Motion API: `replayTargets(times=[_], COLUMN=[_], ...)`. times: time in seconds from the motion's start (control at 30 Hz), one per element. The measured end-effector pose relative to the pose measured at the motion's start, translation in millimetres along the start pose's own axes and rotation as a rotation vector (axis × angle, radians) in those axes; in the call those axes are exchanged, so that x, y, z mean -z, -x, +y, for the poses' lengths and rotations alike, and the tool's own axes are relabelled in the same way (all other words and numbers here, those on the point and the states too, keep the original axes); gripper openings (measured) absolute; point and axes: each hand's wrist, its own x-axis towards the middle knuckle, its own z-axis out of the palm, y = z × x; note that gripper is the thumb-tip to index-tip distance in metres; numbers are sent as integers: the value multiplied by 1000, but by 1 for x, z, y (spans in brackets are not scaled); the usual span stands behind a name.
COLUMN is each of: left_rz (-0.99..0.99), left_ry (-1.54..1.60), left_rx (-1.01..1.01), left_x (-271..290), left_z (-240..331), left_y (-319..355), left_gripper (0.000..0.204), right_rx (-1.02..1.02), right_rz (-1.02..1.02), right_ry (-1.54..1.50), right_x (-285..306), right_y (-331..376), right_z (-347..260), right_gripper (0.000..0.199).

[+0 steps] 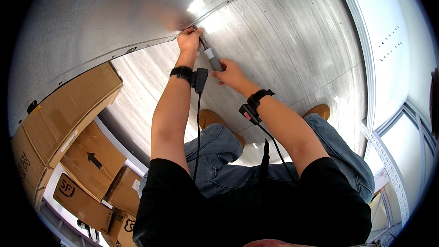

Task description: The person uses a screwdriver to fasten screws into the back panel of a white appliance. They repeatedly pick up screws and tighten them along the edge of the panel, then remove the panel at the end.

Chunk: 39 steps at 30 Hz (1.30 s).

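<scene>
My right hand (232,75) is closed round the grey handle of a screwdriver (213,59) with a pale collar. Its shaft runs up and left toward the bottom edge of a large grey metal panel (114,16). Right at that edge, my left hand (188,42) is closed, fingers pinched together by the screwdriver's tip. What lies between those fingertips is too small and partly hidden to name. Both wrists carry black straps with small boxes and cables.
Pale wood-look floor (283,41) spreads below the panel and round my shoes. Cardboard boxes (93,160) are stacked at the left, a long carton (68,114) leaning above them. On the right stand a white panel (384,23) and a perforated metal upright (388,169).
</scene>
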Motion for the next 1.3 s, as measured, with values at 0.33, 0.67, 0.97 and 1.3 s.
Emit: replayTargets(times=[0.33,0.67,0.97,1.3], left_rz=[-88,71,-21,77], left_ry=[179,73,280,136], left_rx=[90,12,83,3], left_x=[5,-2,-2,-2], left_z=[4,-3,1,-1], left_y=[0,-5,-2,-4], left_gripper=[5,8,7,8], right_rx=[-142,9,-154,0], right_rz=[-101,43,-79,29], right_ry=[-568,-129,-550,-59], right_x=[7,-7,4,-10], right_y=[4,5,6,5], right_z=[0,1,1,3], right_gripper=[40,44,45,43])
